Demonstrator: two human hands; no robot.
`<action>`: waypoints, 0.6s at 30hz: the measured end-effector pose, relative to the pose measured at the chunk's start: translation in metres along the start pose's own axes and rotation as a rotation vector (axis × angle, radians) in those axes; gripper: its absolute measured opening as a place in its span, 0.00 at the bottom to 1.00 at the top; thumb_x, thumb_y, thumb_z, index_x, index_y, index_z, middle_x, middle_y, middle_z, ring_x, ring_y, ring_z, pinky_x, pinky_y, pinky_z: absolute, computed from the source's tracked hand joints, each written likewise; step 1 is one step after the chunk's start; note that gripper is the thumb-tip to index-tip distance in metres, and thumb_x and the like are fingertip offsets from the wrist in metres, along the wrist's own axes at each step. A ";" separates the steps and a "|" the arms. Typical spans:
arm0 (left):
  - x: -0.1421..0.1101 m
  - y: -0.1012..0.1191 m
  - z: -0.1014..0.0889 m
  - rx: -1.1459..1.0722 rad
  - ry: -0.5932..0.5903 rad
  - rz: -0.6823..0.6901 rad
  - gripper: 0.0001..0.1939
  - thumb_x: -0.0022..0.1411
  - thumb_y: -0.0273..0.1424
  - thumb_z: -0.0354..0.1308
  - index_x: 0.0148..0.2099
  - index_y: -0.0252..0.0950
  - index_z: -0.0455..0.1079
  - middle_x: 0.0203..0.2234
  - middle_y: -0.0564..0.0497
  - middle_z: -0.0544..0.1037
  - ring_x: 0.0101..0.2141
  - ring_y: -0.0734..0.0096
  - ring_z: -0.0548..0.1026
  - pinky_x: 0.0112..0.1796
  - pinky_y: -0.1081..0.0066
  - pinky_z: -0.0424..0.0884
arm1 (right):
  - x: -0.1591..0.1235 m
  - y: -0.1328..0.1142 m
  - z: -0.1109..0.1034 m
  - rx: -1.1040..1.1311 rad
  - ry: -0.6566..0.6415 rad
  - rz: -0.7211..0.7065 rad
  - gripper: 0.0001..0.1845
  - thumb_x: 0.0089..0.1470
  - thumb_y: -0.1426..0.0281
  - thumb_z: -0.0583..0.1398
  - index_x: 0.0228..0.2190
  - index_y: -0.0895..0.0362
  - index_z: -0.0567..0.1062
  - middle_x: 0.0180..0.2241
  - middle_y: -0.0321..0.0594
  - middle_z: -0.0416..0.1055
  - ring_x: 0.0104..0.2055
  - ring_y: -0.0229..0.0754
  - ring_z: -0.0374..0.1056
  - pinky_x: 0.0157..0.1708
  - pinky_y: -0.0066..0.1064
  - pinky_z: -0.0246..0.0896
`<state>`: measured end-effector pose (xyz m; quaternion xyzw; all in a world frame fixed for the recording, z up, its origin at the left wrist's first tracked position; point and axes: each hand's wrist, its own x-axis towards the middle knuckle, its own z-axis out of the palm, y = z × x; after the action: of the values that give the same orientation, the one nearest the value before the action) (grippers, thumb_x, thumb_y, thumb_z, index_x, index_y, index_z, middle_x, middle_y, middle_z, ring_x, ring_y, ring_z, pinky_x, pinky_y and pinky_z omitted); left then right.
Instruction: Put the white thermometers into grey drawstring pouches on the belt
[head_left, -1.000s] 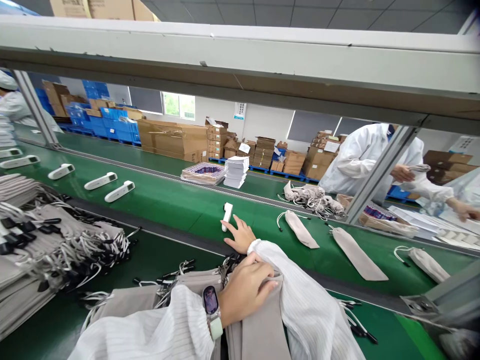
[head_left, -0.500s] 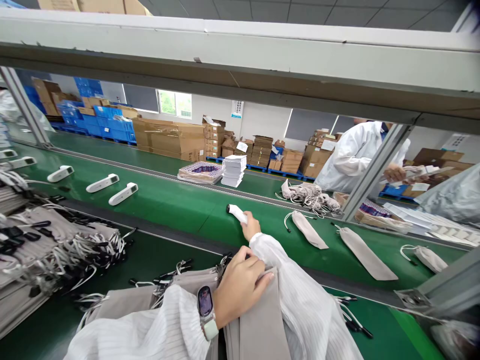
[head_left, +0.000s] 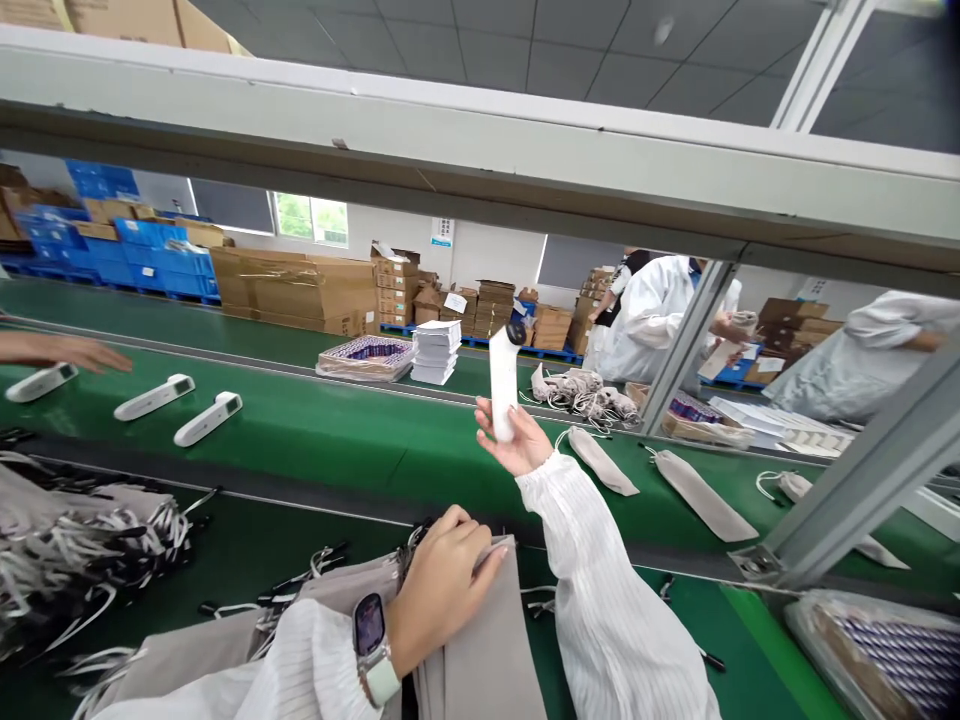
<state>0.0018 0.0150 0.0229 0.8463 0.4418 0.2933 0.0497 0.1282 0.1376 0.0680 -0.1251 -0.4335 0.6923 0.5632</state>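
Observation:
My right hand [head_left: 521, 442] is closed round the lower handle of a white handheld thermometer [head_left: 503, 390]. It stands nearly upright above the green belt, black round tip at the top. My left hand [head_left: 446, 580], with a watch on its wrist, rests on a stack of grey drawstring pouches [head_left: 484, 650]. Its fingers curl over the top pouch's edge; the fingertips are partly hidden. More grey pouches [head_left: 202, 640] with white cords and black toggles lie to the left. Several white thermometers [head_left: 208, 419] lie on the belt at left.
Another person's hand [head_left: 75, 352] reaches over the belt at far left. Filled-looking pouches [head_left: 701, 492] lie on the belt [head_left: 337, 430] at right. A metal post [head_left: 862, 480] rises at right, beneath an overhead shelf [head_left: 480, 130]. White booklets [head_left: 435, 352] stand across the belt.
My right hand has raised the thermometer off the belt and turned it upright. My left hand stays on the pouches. Another person's hand has come in at left, and the view has shifted.

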 end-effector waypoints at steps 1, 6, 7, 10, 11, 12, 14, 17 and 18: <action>0.000 0.001 -0.002 0.012 -0.005 -0.003 0.13 0.60 0.30 0.43 0.23 0.35 0.54 0.20 0.52 0.64 0.31 0.67 0.62 0.31 0.69 0.61 | -0.003 -0.006 0.002 -0.017 -0.013 0.006 0.17 0.43 0.68 0.59 0.38 0.53 0.63 0.36 0.36 0.70 0.33 0.35 0.68 0.29 0.28 0.66; 0.002 0.008 -0.013 0.056 -0.089 0.008 0.09 0.57 0.27 0.43 0.24 0.36 0.55 0.22 0.52 0.64 0.30 0.67 0.62 0.30 0.68 0.60 | -0.010 -0.014 0.000 -0.140 0.136 -0.144 0.32 0.38 0.71 0.61 0.46 0.45 0.57 0.25 0.28 0.68 0.19 0.30 0.61 0.19 0.24 0.60; 0.003 0.009 -0.015 0.059 -0.106 0.008 0.08 0.56 0.26 0.43 0.24 0.36 0.54 0.22 0.52 0.63 0.30 0.67 0.62 0.30 0.68 0.60 | -0.010 -0.014 -0.001 -0.186 0.151 -0.176 0.32 0.38 0.71 0.61 0.46 0.45 0.57 0.24 0.28 0.67 0.19 0.30 0.61 0.18 0.25 0.60; 0.003 0.010 -0.015 0.066 -0.139 0.000 0.08 0.54 0.23 0.42 0.24 0.36 0.52 0.21 0.52 0.63 0.30 0.67 0.61 0.29 0.69 0.59 | -0.013 -0.013 -0.003 -0.354 0.192 -0.308 0.23 0.36 0.72 0.62 0.38 0.50 0.64 0.23 0.28 0.65 0.19 0.32 0.61 0.18 0.27 0.61; 0.003 0.011 -0.015 0.068 -0.146 0.000 0.08 0.54 0.23 0.42 0.24 0.36 0.52 0.22 0.52 0.63 0.30 0.67 0.61 0.29 0.69 0.59 | -0.015 -0.013 -0.004 -0.424 0.209 -0.370 0.20 0.35 0.72 0.62 0.35 0.52 0.65 0.22 0.29 0.64 0.20 0.32 0.61 0.19 0.28 0.61; 0.003 0.011 -0.015 0.068 -0.151 -0.001 0.08 0.53 0.23 0.42 0.23 0.36 0.52 0.22 0.52 0.63 0.30 0.67 0.61 0.28 0.69 0.59 | -0.017 -0.013 -0.006 -0.503 0.226 -0.441 0.17 0.35 0.73 0.62 0.32 0.53 0.66 0.23 0.30 0.64 0.21 0.33 0.62 0.21 0.29 0.61; 0.004 0.011 -0.017 0.063 -0.163 -0.001 0.08 0.53 0.22 0.42 0.23 0.36 0.52 0.22 0.52 0.63 0.30 0.67 0.61 0.29 0.70 0.59 | -0.026 -0.011 -0.012 -0.690 0.264 -0.594 0.14 0.34 0.75 0.60 0.30 0.54 0.68 0.25 0.32 0.65 0.25 0.36 0.63 0.26 0.31 0.62; 0.007 0.009 -0.026 0.057 -0.204 -0.019 0.08 0.54 0.24 0.43 0.23 0.36 0.54 0.22 0.52 0.64 0.31 0.66 0.62 0.28 0.70 0.59 | -0.044 -0.001 -0.021 -1.027 0.249 -0.709 0.13 0.33 0.77 0.56 0.27 0.55 0.69 0.29 0.36 0.67 0.31 0.39 0.64 0.33 0.34 0.61; 0.007 0.009 -0.030 0.055 -0.221 -0.027 0.08 0.54 0.24 0.43 0.24 0.36 0.55 0.22 0.52 0.64 0.31 0.66 0.62 0.28 0.70 0.58 | -0.050 0.004 -0.025 -1.126 0.214 -0.691 0.13 0.33 0.77 0.54 0.27 0.55 0.69 0.29 0.37 0.67 0.32 0.39 0.64 0.33 0.33 0.61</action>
<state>-0.0049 0.0104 0.0536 0.8686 0.4527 0.1854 0.0789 0.1587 0.1045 0.0350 -0.3218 -0.6856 0.1240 0.6411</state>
